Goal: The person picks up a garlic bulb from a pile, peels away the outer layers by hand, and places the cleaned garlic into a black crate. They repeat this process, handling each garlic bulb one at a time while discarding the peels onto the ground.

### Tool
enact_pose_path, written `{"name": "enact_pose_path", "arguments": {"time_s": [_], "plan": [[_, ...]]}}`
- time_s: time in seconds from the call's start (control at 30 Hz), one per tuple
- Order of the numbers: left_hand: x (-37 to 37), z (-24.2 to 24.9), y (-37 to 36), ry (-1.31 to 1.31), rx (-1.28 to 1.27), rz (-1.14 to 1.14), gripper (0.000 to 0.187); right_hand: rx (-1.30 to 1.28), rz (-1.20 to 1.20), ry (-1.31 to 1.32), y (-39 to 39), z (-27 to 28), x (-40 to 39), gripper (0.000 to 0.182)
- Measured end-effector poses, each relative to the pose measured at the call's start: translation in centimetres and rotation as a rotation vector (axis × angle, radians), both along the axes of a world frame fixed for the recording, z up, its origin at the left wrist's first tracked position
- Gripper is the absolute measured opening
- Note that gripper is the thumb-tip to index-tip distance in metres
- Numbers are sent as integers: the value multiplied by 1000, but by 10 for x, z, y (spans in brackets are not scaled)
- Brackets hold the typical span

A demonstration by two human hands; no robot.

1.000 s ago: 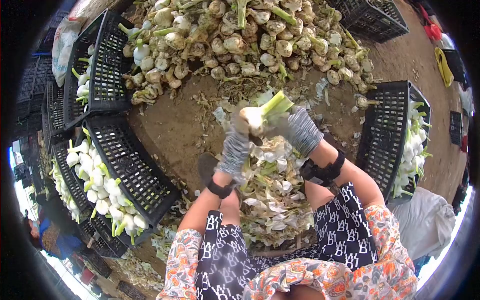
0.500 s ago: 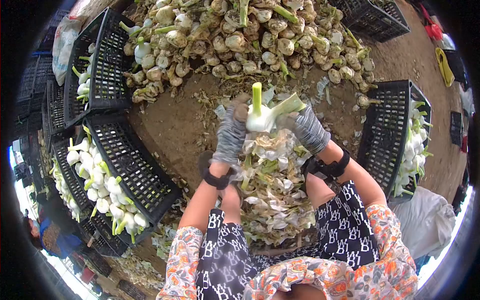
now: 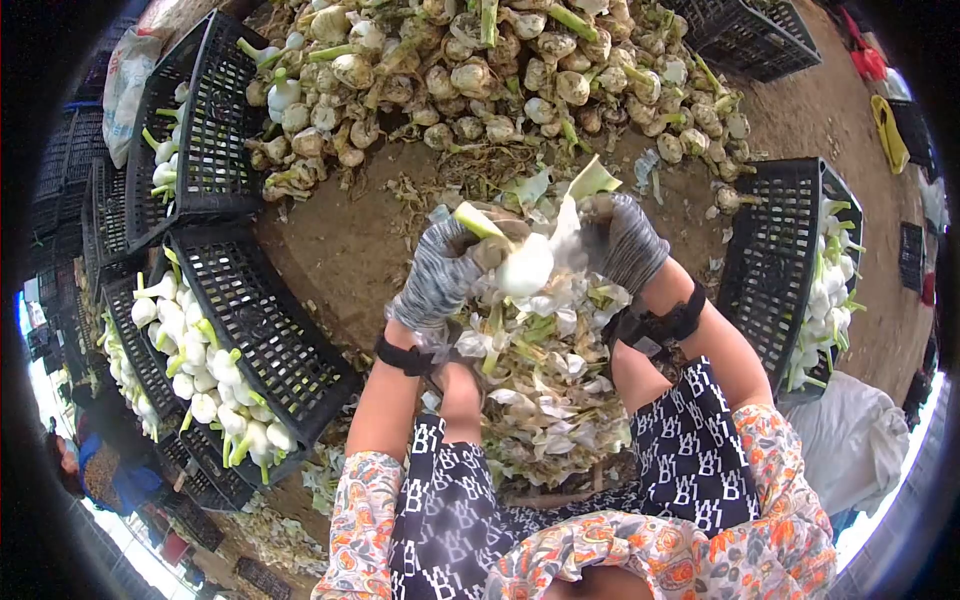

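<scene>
My left hand (image 3: 445, 262), in a grey knit glove, is closed around the stem side of a white garlic bulb (image 3: 524, 270), whose cut green stem tilts up to the left. In my gloved right hand (image 3: 625, 243) is a strip of garlic skin (image 3: 574, 218), pinched at the bulb's right side and sticking up with a pale green end. The fingertips of this hand are blurred. Below both hands, between my legs, lies a heap of peeled garlic skins (image 3: 555, 400).
A large pile of unpeeled garlic (image 3: 480, 75) spreads across the ground ahead. Black crates stand around me: a left crate (image 3: 270, 330) with white bulbs, an upper-left crate (image 3: 215, 130), and a right crate (image 3: 765, 270) with bulbs. A white sack (image 3: 850, 430) lies at the lower right.
The bulb has tipped, its stem swinging from upright to the left, and sits slightly lower. My left hand has turned and dropped; my right hand has moved slightly right and up with the skin strip.
</scene>
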State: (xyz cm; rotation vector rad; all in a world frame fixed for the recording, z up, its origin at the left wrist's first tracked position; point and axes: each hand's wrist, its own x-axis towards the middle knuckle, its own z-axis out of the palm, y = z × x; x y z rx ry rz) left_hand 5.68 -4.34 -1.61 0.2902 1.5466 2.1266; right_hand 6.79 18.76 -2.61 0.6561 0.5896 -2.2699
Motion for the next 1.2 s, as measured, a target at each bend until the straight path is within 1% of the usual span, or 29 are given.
{"name": "enact_pose_path", "arguments": {"time_s": [0.03,0.13,0.17,0.2,0.27,0.3,0.33,0.4,0.43,0.5,0.53,0.57,0.67,0.7,0.8,0.83,0.87,0.93,0.97,1.07,1.1,1.17,1.2], "plan": [[2,2,-2,-95,48,2,35,-25,-29,-46,2,-13,0,12],[6,-6,2,-341,317,60,44,644,83,334,-11,-39,13,8],[5,-13,5,-412,442,84,42,787,221,637,-7,-52,18,9],[5,-13,5,-506,477,130,40,919,363,943,-2,-60,22,10],[4,-14,3,-692,552,228,36,793,614,581,0,-9,36,13],[1,-26,0,-733,685,180,33,575,579,702,8,0,33,16],[2,-27,-1,-763,676,223,34,354,539,811,15,11,30,20],[2,-28,-1,-821,654,303,35,-117,227,796,24,37,15,31],[2,-29,-1,-788,636,298,37,-123,97,408,29,45,26,38],[2,-35,-1,-752,619,260,38,1044,662,1112,24,33,15,41],[2,-36,0,-736,609,240,39,1669,934,1400,19,29,9,42],[5,-35,1,-764,578,274,38,1546,851,1265,16,28,7,45],[7,-35,7,-661,549,288,38,1165,617,860,2,33,3,52],[6,-29,10,-636,513,262,38,993,385,745,-3,18,5,46],[11,-21,22,-583,410,311,31,912,237,617,-28,36,-2,42],[14,-23,26,-634,428,332,31,764,183,478,-34,24,1,40],[15,-25,26,-659,460,305,31,826,196,514,-33,13,3,40],[14,-27,26,-701,529,254,31,952,227,594,-34,11,-2,39],[13,-26,24,-770,492,300,34,1034,272,656,-29,17,0,37],[14,-21,27,-743,539,286,38,902,220,645,-24,10,5,36],[14,-20,27,-744,519,294,38,802,251,524,-21,18,2,36],[13,-19,27,-744,482,314,38,738,141,477,-17,8,4,36],[14,-24,26,-696,436,324,38,778,127,494,-19,11,4,38]]}}
